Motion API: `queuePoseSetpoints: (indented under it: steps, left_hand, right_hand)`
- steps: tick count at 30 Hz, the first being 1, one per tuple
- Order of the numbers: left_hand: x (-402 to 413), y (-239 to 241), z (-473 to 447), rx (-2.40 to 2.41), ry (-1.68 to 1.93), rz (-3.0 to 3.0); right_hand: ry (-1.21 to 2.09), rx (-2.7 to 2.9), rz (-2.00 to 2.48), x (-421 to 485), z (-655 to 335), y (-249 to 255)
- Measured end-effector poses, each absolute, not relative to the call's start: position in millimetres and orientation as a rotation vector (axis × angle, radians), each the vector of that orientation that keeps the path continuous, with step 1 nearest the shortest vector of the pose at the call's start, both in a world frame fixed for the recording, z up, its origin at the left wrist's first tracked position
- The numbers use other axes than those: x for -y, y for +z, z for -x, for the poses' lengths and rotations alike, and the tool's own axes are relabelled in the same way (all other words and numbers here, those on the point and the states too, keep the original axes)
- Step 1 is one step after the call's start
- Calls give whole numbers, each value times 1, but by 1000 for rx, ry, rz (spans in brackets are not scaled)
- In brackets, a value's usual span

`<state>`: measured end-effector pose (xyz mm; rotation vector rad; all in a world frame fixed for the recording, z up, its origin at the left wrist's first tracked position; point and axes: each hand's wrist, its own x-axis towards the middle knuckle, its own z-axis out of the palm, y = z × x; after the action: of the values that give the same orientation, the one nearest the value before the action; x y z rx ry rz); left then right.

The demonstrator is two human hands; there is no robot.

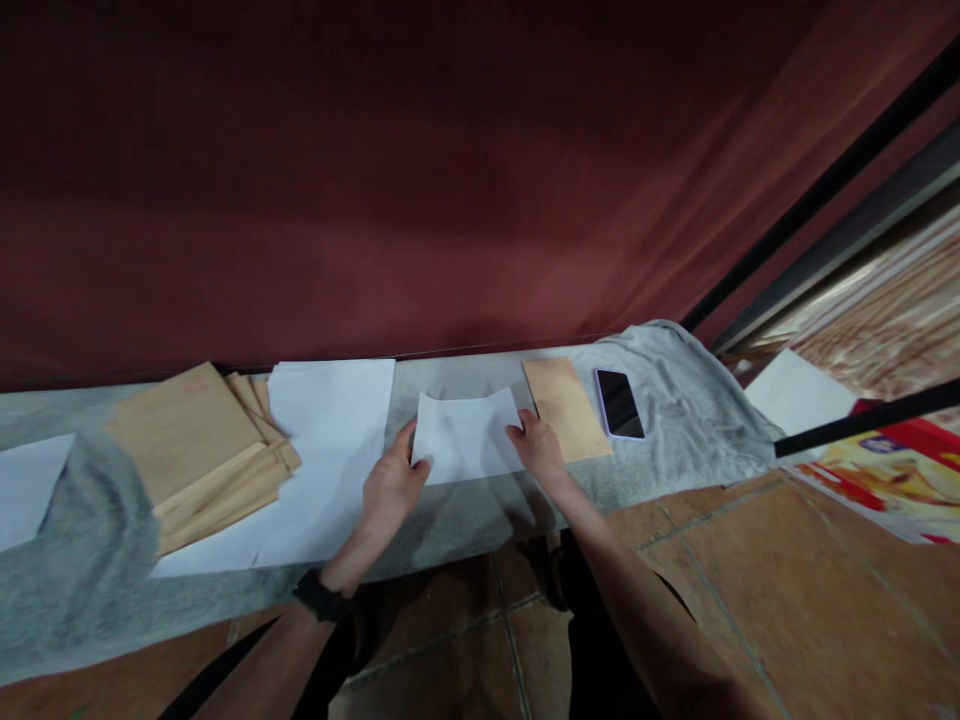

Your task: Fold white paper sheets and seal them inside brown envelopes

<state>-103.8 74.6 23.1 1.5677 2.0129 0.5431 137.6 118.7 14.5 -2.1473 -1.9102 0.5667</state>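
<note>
A folded-looking sheet of white paper (468, 440) is held up between my two hands, just above the grey cloth. My left hand (395, 482) pinches its left edge, thumb on the near face. On the opposite edge, my right hand (537, 446) grips the paper with closed fingers. Just beyond my right hand lies a brown envelope (571, 408), flat on the cloth. To the left of my left hand are white sheets (337, 440), partly covered by a loose pile of brown envelopes (199, 430).
A phone (620, 404) lies right of the single envelope. More white paper (30, 487) is at the far left. Grey cloth (675, 400) covers the narrow bench, with a dark red curtain (375, 230) behind. Black bars (847, 170) and a colourful box (896, 465) stand at right.
</note>
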Motion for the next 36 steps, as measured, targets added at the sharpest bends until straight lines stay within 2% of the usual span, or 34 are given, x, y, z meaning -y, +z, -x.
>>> queuePoseSetpoints:
  steps: [8,21,25,28,32,36]
  left_hand:
    - [-73,35,100,-2162,153,-1643]
    - [-76,28,110,-2108,214,-1700]
    - [-68,30,108,-2194,144,-1821]
    - [-60,27,101,-2211,287,-2098]
    - [-59,8,78,-1902,510,-2372]
    - [-66,-15,57,-1755,505,-2447]
  right_hand:
    - [393,2038,2248,-111,-128,21]
    - [429,2012,2196,-108,-131,15]
    - [283,2008,2113,-105,-132,17]
    - [164,2021,2002,-103,-128,16]
    - [325,2064,1658,-103,-107,2]
    - [546,2078,1408,-104,-77,-14]
